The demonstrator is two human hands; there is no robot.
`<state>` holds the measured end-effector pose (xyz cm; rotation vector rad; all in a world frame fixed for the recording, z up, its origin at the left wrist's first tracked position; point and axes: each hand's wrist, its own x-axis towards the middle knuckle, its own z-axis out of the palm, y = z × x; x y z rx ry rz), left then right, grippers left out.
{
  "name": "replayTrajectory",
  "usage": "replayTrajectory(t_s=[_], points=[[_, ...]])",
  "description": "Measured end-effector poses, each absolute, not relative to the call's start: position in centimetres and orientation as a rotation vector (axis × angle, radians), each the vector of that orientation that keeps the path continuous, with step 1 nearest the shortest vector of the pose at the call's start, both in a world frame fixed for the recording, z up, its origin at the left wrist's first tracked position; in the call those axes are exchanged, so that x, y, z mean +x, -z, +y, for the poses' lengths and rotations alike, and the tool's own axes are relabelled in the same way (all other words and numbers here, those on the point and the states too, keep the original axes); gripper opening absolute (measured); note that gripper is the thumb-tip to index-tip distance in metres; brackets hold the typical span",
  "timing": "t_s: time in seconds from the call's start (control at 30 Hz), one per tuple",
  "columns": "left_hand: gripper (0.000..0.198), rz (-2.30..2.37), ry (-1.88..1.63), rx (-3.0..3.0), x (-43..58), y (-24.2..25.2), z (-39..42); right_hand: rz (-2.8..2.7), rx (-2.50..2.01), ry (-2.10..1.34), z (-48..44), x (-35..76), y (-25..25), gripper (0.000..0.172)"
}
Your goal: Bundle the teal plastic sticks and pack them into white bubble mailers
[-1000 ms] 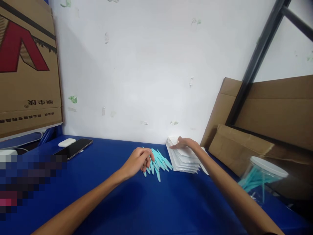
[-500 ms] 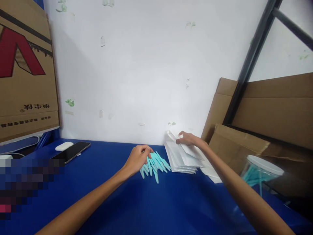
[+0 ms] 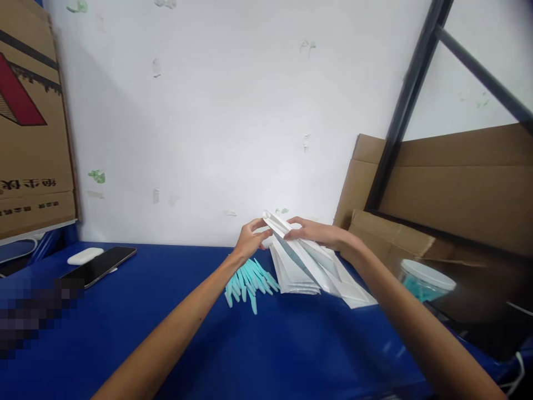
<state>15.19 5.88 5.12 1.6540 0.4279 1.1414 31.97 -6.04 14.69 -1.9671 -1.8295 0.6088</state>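
A white padded-looking envelope [image 3: 310,258] is lifted at a slant above others like it. My right hand [image 3: 314,230] is closed on its upper right edge, thumb and fingers pinching it. At its upper left end, my left hand [image 3: 252,239] has its fingertips closed on the edge. Beneath the lifted one lies a stack of white envelopes [image 3: 291,278]. Several slim teal plastic sticks with broad tips [image 3: 250,280] lie in a fanned pile on the blue table [image 3: 266,355], just below my left hand; their upper ends are partly hidden.
To the left lie a dark phone [image 3: 102,265] and a white case [image 3: 85,255]. A clear tub with a white lid [image 3: 428,276], holding teal items, stands at the right. Cardboard [image 3: 458,183] and a dark metal post [image 3: 410,105] border the right; a printed carton [image 3: 35,139] stands left.
My left hand has moved up and right from the teal sticks to the envelope's edge. My right hand has raised the envelope off the stack and tilted it. The view has shifted slightly right.
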Motion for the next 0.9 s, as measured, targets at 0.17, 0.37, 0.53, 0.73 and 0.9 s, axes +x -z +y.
replayTrajectory(t_s=[0.17, 0.37, 0.53, 0.73, 0.9], points=[[0.045, 0.452, -1.242, 1.664, 16.2, -4.2, 7.2, -1.783, -1.962, -0.668, -5.9, 33.4, -14.3, 0.058], [0.040, 0.383, -1.271, 1.720, 16.6, -3.6, 8.4, -1.691, -1.919, -0.804, -5.9, 33.9, -13.7, 0.070], [0.034, 0.339, -1.281, 1.804, 16.8, -5.1, 8.3, -1.586, -1.767, -0.920, -5.4, 35.2, -12.8, 0.075], [0.023, 0.306, -1.373, 2.188, 17.8, -8.7, 7.2, -1.422, -1.716, -0.837, -6.2, 37.0, -12.4, 0.072], [0.022, 0.340, -1.312, 2.549, 18.4, -11.8, 6.2, -1.393, -1.757, -0.786, -7.1, 38.3, -12.0, 0.073]])
